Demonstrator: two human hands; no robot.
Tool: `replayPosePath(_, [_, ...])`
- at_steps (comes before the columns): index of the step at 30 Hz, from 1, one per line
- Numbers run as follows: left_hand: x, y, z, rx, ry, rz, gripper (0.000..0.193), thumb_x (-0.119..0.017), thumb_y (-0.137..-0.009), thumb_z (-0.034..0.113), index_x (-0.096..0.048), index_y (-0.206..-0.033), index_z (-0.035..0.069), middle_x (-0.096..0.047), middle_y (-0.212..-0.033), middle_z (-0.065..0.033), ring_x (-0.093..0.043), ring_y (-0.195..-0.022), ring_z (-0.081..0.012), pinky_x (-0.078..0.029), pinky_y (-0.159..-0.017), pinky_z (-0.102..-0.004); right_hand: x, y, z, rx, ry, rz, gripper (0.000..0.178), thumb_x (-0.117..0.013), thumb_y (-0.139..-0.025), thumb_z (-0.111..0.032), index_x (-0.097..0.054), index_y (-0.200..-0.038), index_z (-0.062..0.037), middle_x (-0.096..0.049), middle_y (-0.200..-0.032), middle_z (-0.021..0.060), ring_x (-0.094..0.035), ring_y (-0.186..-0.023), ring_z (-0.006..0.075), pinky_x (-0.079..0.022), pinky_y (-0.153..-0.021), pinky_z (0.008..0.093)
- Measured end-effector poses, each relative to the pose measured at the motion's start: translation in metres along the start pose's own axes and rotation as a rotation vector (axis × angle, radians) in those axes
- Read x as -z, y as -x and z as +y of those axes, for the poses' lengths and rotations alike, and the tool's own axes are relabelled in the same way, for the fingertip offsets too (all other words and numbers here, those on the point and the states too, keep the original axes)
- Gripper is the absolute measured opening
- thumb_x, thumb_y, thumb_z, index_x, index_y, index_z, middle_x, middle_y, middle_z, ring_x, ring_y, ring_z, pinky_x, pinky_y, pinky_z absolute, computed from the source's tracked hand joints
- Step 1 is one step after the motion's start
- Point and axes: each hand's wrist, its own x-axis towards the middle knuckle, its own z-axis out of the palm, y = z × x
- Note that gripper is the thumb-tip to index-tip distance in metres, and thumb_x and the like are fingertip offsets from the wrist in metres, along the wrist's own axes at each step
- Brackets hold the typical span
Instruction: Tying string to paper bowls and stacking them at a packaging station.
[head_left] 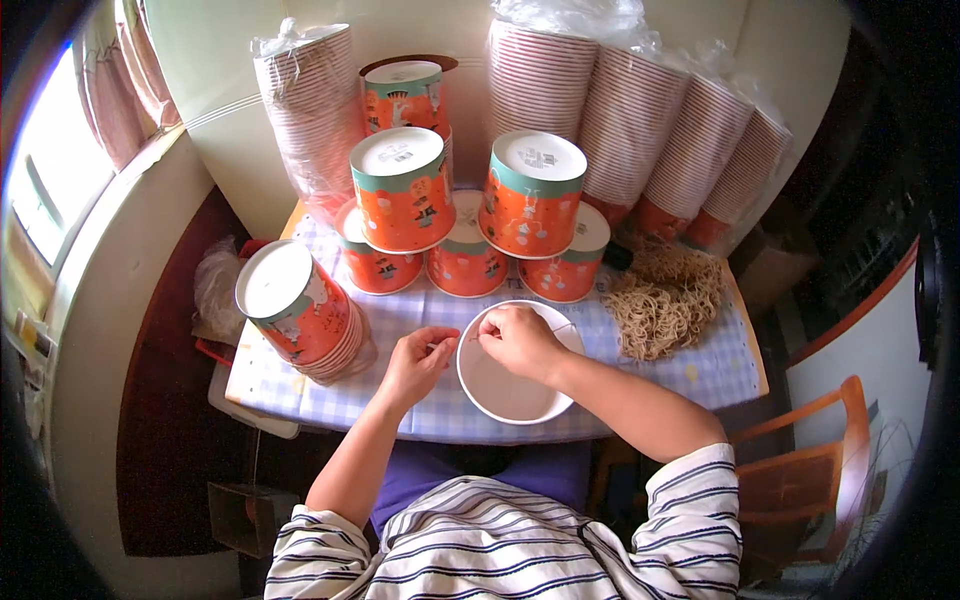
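A white-lined paper bucket stands mouth up near the table's front edge. My right hand reaches over its opening, fingers pinched on a thin strand of cord that shows at the left rim; another bit of the strand sticks out by the right rim. Just outside the left rim, my left hand is closed, thumb against the curled fingers; what it holds, if anything, is too small to make out. To the right lies a tangled pile of tan cords.
Orange and green buckets stand upside down, stacked in tiers, behind the open one. A nested stack of buckets leans at the left. Tall plastic-wrapped bucket stacks line the back. A wooden chair stands at the right.
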Motion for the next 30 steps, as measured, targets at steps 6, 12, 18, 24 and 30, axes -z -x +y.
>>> replayPosePath(6, [0.002, -0.002, -0.002, -0.006, -0.031, -0.012, 0.022, -0.057, -0.088, 0.014, -0.062, -0.101, -0.002, -0.06, -0.075, -0.0011, -0.051, -0.066, -0.006, -0.044, -0.059, -0.0208, -0.001, 0.0, -0.003, 0.013, 0.037, 0.03, 0.012, -0.062, -0.075, -0.013, -0.062, -0.073, -0.0012, -0.063, -0.076, 0.0137, -0.062, -0.071, 0.0264, -0.048, -0.063, 0.0358])
replayPosePath(12, [0.003, -0.003, -0.006, -0.014, -0.037, -0.04, 0.021, -0.057, -0.088, 0.013, -0.062, -0.101, -0.002, -0.06, -0.074, -0.0003, -0.051, -0.066, -0.0055, -0.043, -0.058, -0.0204, -0.001, -0.001, -0.002, 0.034, 0.054, 0.056, 0.012, -0.061, -0.074, -0.013, -0.062, -0.072, -0.0014, -0.063, -0.074, 0.0132, -0.062, -0.068, 0.0265, -0.048, -0.062, 0.0359])
replayPosePath(18, [0.003, -0.004, -0.003, -0.027, -0.021, -0.05, 0.021, -0.057, -0.088, 0.012, -0.061, -0.102, -0.003, -0.06, -0.075, -0.0009, -0.05, -0.066, -0.0055, -0.042, -0.057, -0.0203, -0.003, -0.001, 0.0, 0.026, 0.077, 0.054, 0.013, -0.062, -0.073, -0.014, -0.062, -0.071, -0.0013, -0.063, -0.074, 0.0132, -0.062, -0.067, 0.027, -0.048, -0.062, 0.0364])
replayPosePath(24, [0.004, -0.006, -0.002, -0.041, -0.062, -0.078, 0.022, -0.057, -0.087, 0.011, -0.06, -0.104, -0.003, -0.062, -0.079, -0.0025, -0.052, -0.068, -0.006, -0.044, -0.061, -0.0203, -0.003, -0.002, -0.004, 0.007, 0.062, 0.042, 0.013, -0.062, -0.072, -0.014, -0.062, -0.071, -0.0014, -0.063, -0.075, 0.0139, -0.062, -0.07, 0.028, -0.048, -0.064, 0.0368])
replayPosePath(30, [0.003, -0.012, 0.008, -0.15, -0.227, -0.112, 0.023, -0.056, -0.083, 0.006, -0.061, -0.104, 0.0, -0.063, -0.085, -0.0071, -0.059, -0.073, -0.0151, -0.047, -0.067, -0.027, -0.009, -0.004, -0.002, 0.028, 0.028, 0.053, 0.012, -0.06, -0.072, -0.015, -0.062, -0.071, -0.0039, -0.063, -0.073, 0.0157, -0.061, -0.07, 0.033, -0.048, -0.066, 0.042])
